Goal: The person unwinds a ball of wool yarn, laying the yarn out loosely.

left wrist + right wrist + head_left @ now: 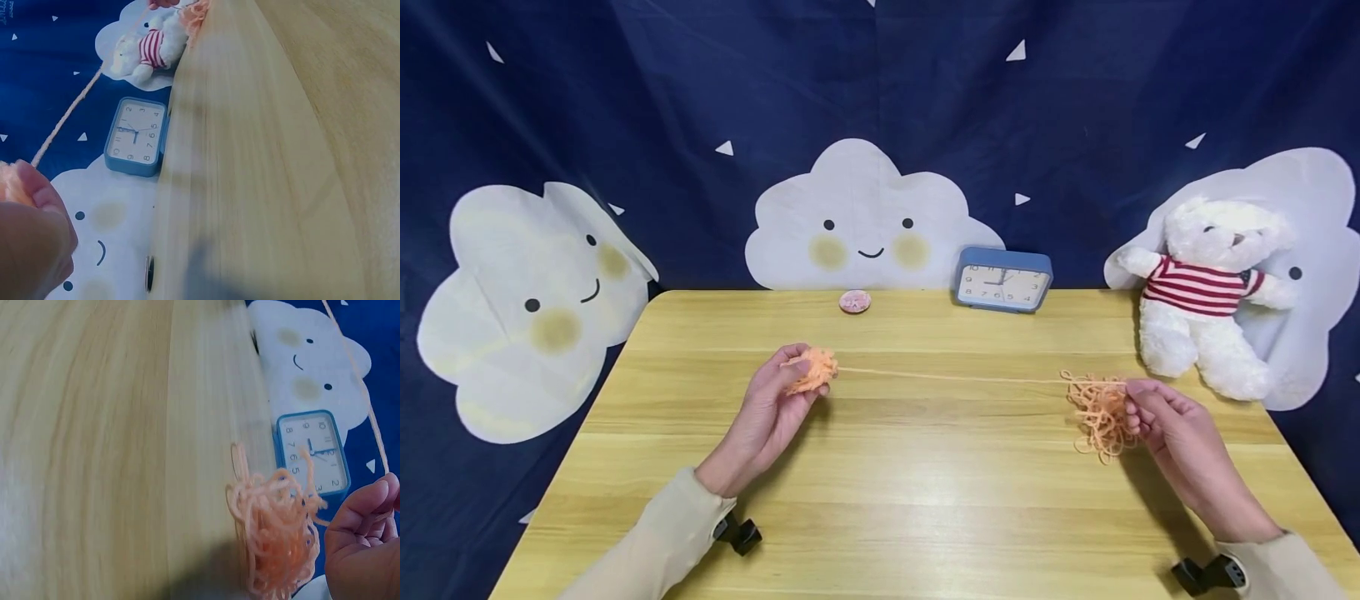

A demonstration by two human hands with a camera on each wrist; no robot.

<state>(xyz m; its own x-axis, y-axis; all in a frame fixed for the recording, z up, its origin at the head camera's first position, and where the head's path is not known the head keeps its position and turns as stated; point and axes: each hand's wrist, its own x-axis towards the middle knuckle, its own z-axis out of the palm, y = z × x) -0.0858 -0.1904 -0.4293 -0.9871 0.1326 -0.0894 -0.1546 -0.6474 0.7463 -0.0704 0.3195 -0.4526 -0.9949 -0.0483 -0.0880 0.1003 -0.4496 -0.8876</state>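
Note:
My left hand holds a small wound ball of orange yarn above the wooden table, fingers curled round it. A taut orange strand runs from the ball to my right hand, which pinches it. A loose tangle of orange yarn hangs below the right fingers. In the right wrist view the tangle dangles beside my fingers. The left wrist view shows my fingers and the strand leading away.
A blue alarm clock stands at the table's back edge, with a small pink round object to its left. A white teddy bear in a striped shirt sits at the back right. A dark cloud-printed backdrop hangs behind.

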